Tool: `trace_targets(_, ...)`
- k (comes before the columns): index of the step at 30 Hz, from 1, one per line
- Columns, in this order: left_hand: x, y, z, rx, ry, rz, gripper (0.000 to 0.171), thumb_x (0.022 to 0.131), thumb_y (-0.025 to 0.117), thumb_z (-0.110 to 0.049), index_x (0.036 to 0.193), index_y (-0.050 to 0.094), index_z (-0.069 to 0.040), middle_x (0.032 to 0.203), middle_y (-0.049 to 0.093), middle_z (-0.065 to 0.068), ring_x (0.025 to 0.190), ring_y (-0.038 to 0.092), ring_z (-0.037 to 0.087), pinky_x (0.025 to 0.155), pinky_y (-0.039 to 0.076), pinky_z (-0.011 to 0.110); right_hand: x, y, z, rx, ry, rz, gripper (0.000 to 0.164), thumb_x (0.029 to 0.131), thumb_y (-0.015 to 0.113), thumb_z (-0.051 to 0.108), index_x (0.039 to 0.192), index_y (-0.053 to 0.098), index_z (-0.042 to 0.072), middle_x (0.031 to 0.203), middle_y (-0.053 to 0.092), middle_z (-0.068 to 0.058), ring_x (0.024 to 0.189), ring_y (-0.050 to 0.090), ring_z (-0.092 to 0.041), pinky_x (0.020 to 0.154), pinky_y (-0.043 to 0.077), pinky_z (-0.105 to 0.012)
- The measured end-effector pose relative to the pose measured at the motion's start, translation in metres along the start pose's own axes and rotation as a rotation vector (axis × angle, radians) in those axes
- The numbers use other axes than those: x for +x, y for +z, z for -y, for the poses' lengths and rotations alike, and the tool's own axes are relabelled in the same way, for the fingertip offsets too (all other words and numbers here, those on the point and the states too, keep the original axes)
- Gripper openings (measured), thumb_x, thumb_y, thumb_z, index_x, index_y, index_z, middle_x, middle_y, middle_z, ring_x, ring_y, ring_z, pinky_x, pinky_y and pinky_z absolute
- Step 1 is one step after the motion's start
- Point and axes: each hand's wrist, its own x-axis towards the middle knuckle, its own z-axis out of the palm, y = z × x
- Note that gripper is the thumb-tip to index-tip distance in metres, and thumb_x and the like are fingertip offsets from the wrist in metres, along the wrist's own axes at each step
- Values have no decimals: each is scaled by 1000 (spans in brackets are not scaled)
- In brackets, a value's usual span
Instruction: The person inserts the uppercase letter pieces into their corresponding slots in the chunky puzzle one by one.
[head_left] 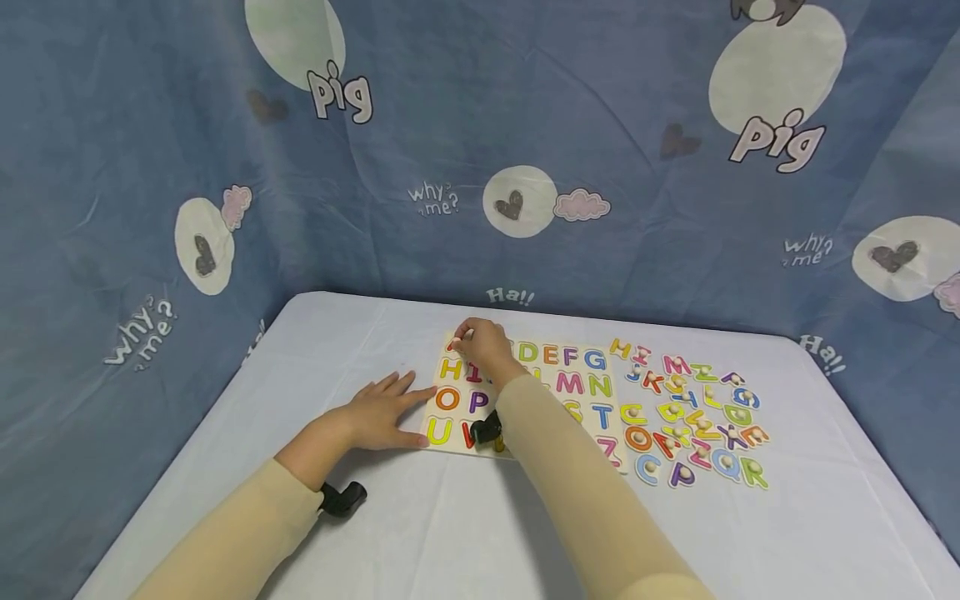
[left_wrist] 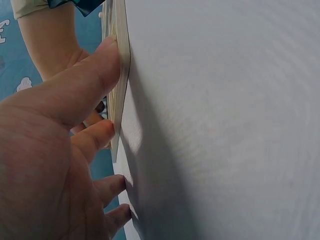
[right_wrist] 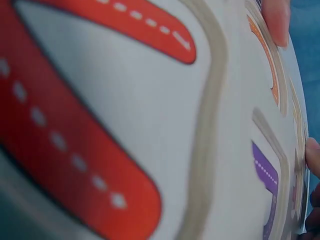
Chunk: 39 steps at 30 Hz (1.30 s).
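A pale wooden alphabet board (head_left: 551, 400) lies on the white table, printed with coloured letters. My left hand (head_left: 381, 414) rests at its left side with spread fingers. In the left wrist view, thumb (left_wrist: 102, 65) and forefinger touch the board's edge (left_wrist: 120, 100), while two other fingertips meet the tablecloth. My right hand (head_left: 486, 348) reaches over the board to its far left corner. Its fingertips pinch a small letter piece at the red A, mostly covered by the fingers. The right wrist view shows a large red letter (right_wrist: 125, 170) close up, with the right fingers (right_wrist: 313, 156) at the edge.
Loose letter pieces with round knobs lie scattered right of the board, among them an orange O (head_left: 638, 438), a purple P (head_left: 682, 475) and a green R (head_left: 753, 472). A blue printed curtain (head_left: 420, 250) hangs behind the table (head_left: 360, 342). Black wrist mounts (head_left: 343, 500) sit under both wrists.
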Motion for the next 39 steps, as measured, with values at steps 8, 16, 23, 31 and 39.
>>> trace_targets(8, 0, 1, 0, 4, -8, -4, 87, 85, 67, -63, 157, 36, -24, 164, 18, 22, 150, 12, 46, 117, 13, 66, -7, -15, -4, 104, -8, 48, 18, 96, 71, 26, 110, 67, 16, 95, 60, -5, 75, 54, -19, 64, 46, -31)
trace_targets(16, 0, 2, -2, -7, -18, -1, 87, 85, 69, -61, 157, 36, -25, 164, 18, 21, 150, 11, 45, 117, 13, 66, -25, -64, -22, 96, -38, 22, 23, 94, 72, 26, 112, 69, 12, 98, 53, -8, 81, 49, -22, 69, 44, -33)
trace_targets(23, 0, 2, -1, -7, -26, -5, 88, 84, 70, -62, 157, 36, -25, 165, 17, 20, 151, 10, 45, 118, 11, 65, -51, -112, -46, 122, -72, 13, 28, 96, 70, 24, 120, 68, 8, 95, 49, -10, 72, 44, -21, 61, 43, -33)
trace_targets(31, 2, 1, -2, -17, -21, -6, 87, 84, 70, -60, 157, 37, -25, 164, 18, 21, 150, 11, 45, 117, 11, 66, -74, -166, -81, 63, -142, -61, 28, 98, 68, 24, 120, 67, 7, 91, 48, -10, 72, 41, -23, 63, 38, -36)
trace_targets(39, -2, -1, -4, -22, -24, -4, 88, 84, 70, -60, 157, 36, -24, 164, 18, 21, 150, 11, 46, 117, 11, 66, -85, -201, -120, 52, -83, -95, 29, 100, 64, 28, 120, 65, 7, 91, 47, -11, 72, 44, -25, 57, 40, -33)
